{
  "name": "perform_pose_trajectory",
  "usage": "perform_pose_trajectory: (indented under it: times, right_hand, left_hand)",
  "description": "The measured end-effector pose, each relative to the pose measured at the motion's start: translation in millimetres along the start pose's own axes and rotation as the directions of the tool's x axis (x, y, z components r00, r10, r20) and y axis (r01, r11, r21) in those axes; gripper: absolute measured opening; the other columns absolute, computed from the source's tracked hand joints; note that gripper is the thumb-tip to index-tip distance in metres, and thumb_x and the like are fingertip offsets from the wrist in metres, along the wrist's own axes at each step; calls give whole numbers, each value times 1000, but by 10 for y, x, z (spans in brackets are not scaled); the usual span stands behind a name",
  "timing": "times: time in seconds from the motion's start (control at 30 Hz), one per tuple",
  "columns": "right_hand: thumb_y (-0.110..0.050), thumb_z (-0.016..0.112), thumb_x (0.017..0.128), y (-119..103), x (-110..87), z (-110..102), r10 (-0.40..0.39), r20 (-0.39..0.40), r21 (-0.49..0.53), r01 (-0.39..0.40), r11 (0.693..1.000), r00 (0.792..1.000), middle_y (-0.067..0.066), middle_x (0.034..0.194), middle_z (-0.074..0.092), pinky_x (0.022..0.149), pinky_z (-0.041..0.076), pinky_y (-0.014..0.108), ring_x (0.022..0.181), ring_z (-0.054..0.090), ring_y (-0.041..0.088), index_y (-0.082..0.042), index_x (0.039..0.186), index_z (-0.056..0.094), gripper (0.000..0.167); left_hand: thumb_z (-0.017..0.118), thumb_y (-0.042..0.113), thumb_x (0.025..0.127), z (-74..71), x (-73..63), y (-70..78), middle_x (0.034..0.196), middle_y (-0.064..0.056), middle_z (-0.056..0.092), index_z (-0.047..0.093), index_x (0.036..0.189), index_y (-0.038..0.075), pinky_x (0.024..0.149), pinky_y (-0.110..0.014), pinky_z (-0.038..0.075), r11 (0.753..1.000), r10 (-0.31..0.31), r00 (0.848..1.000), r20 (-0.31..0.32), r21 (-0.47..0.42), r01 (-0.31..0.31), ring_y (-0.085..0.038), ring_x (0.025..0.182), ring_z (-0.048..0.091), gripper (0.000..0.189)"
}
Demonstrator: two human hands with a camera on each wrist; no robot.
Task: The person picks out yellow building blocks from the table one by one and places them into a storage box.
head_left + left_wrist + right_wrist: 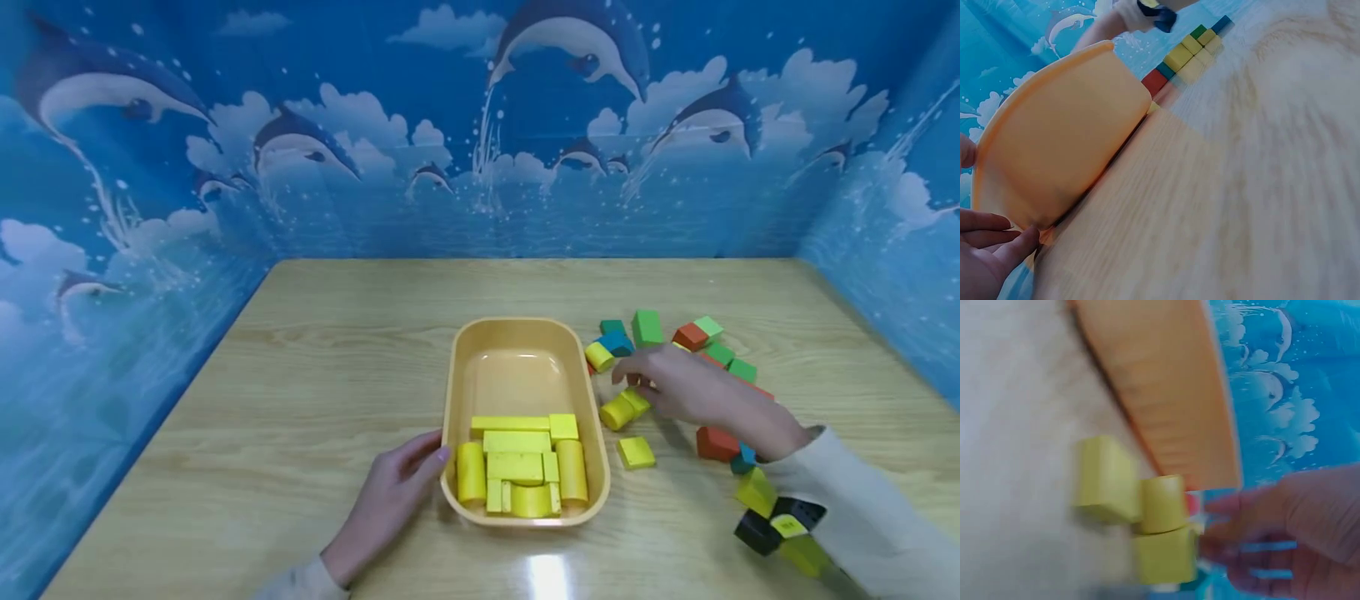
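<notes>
A beige plastic tray (517, 327) stands on the table, with several yellow blocks (517, 467) of different shapes fitted together in its near half. My left hand (393, 492) holds the tray's left side, its thumb at the rim and other fingers low against the outer wall in the left wrist view. To the right of the tray, my right hand (686, 387) hovers with loosely bent fingers close by a yellow cylinder (617, 412) and a yellow block (636, 401) touching it. The right wrist view is blurred; its fingertips appear beside these, gripping nothing visible. A yellow square block (637, 452) lies nearer.
Green blocks (647, 328), red blocks (717, 443) and blue blocks (617, 342) lie scattered around the right hand. Another yellow cylinder (599, 357) lies by the tray's right wall. Olive-yellow blocks (756, 492) sit near the right sleeve. A dolphin-print curtain (480, 208) borders the table (337, 350).
</notes>
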State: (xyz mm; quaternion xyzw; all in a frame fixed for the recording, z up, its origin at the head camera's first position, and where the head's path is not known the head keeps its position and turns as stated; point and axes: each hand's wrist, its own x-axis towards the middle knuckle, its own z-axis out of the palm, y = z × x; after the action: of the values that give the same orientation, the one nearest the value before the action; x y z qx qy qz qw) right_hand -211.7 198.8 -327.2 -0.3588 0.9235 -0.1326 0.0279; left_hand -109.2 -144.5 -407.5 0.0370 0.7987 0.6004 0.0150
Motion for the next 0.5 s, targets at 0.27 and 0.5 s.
perform_pose_trajectory:
  times: [0.27, 0.5]
  right_hand:
    - [7, 74, 77, -58, -221, 202, -68, -31, -42, 67, 997, 997, 3, 105, 57, 68, 55, 31, 89, 55, 19, -14, 104, 71, 34]
    - [-19, 86, 71, -227, -322, 257, 31, 118, -10, -30, 1000, 993, -7, 98, 57, 60, 50, 20, 76, 50, 8, -20, 100, 68, 34]
  left_hand:
    - [61, 27, 95, -1, -5, 10, 125, -21, 62, 60, 125, -3, 99, -40, 48, 1000, 9, 1000, -1, 1, -9, -31, 117, 59, 42]
    - [61, 28, 95, -5, -13, 22, 125, -20, 62, 60, 125, -1, 98, -37, 50, 1000, -5, 1000, 1, 12, 5, -30, 116, 59, 41]
